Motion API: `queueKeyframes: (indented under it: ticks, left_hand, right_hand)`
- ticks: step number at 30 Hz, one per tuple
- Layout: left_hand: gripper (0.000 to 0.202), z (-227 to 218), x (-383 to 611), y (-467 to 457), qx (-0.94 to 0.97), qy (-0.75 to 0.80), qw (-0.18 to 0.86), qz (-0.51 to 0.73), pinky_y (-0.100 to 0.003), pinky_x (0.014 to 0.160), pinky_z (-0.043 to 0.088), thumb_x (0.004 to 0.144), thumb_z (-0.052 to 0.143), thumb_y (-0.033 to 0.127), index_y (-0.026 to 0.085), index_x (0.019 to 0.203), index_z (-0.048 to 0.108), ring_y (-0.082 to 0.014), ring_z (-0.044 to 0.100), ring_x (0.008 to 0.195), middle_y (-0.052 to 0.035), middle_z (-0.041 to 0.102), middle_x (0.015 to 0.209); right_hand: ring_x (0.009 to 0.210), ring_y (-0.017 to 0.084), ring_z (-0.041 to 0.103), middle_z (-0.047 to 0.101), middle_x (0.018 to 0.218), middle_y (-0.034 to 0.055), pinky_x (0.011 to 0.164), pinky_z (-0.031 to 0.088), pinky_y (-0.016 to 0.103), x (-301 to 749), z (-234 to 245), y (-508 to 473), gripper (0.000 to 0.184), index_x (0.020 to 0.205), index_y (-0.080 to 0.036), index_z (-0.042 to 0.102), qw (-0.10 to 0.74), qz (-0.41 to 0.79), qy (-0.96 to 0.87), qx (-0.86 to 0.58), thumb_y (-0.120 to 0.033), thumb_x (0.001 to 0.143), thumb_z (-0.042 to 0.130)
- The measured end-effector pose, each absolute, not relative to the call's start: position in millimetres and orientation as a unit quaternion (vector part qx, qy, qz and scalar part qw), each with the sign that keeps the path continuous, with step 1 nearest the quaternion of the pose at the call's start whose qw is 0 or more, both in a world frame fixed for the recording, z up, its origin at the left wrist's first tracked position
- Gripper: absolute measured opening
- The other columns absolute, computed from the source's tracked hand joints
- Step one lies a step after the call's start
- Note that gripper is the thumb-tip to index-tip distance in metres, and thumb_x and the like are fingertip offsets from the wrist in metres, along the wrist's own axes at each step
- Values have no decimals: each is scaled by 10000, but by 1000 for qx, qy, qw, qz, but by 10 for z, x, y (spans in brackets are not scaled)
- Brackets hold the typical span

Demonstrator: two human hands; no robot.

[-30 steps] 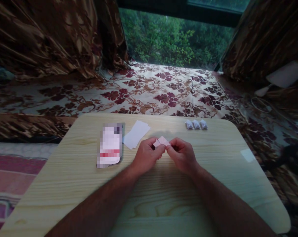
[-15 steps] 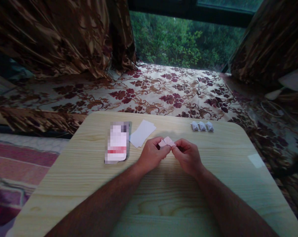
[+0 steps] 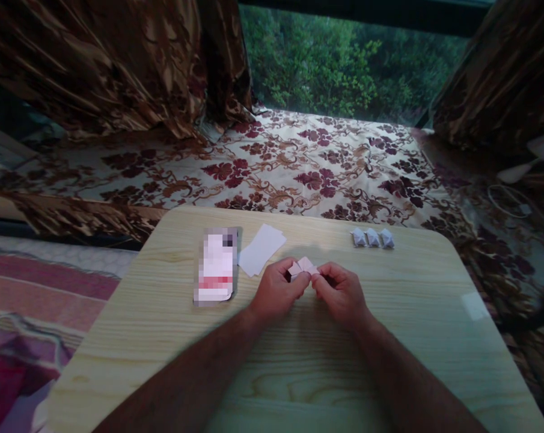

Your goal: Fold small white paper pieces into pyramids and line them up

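A small piece of folded paper [image 3: 304, 265], pale pinkish-white with several creased flaps, is held up over the table between both hands. My left hand [image 3: 278, 287] pinches its left side, thumb on the near face. At its right corner, my right hand [image 3: 341, 291] grips with thumb and forefinger. Both thumb tips almost meet in front of the paper, so its lower part is hidden. Beyond my right hand stand three small folded paper pieces [image 3: 372, 238] in a row, each with a raised point. White paper sheets [image 3: 262, 249] lie overlapping beyond my left hand.
A blurred-out white and red flat object [image 3: 215, 264] lies left of the sheets on the light wooden table [image 3: 163, 337]. A whitish patch [image 3: 474, 305] shows near the table's right edge. Floral cloth [image 3: 317, 162] covers the sill behind, below the window.
The view has tilted and shifted slightly. My fingers have moved a little on the folded paper, and its upper flap now stands at a different angle. Both hands keep their hold.
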State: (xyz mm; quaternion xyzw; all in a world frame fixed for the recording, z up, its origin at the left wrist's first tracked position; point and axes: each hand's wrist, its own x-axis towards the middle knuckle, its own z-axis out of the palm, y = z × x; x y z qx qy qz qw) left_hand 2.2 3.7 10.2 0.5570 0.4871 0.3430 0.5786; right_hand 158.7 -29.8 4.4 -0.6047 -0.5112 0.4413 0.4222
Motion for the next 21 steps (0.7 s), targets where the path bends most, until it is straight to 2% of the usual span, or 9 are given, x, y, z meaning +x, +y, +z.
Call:
queueKeyframes:
  ticks: [6,13,18,21]
  left_hand:
    - [219,97,8,38,567,478,569,354,-204,477,345,795,639,315,165,655,563,-82,461,498,33,546,542]
    - [149,26,5,32,560,424,596,389,-213,490,414,736,678,282,162,727,590,-97,532,495,25,584,571]
    - [165,-20,20,52,522,408,618,422,-190,430,286,691,712,258,164,769,600,-57,412,438,62,525,550]
    - [193,-8,16,45,546,408,602,416,-190,462,281,670,722,237,154,826,645,-62,439,501,43,576,622]
  right_hand:
    - [500,111,470,561,555,-20,475,329,238,1566,41,-296,196,698,-176,617,423,431,-522,-603,-321,830,617]
    - [455,95,444,539,510,-33,452,318,232,1569,-18,-320,207,661,-173,598,469,389,-535,-585,-303,822,609]
    - [422,88,439,537,481,-38,425,304,224,1592,10,-319,216,642,-176,585,468,391,-539,-581,-306,812,616]
    - [423,89,452,545,482,-36,442,329,226,1596,10,-313,223,638,-176,584,476,393,-536,-576,-314,810,619]
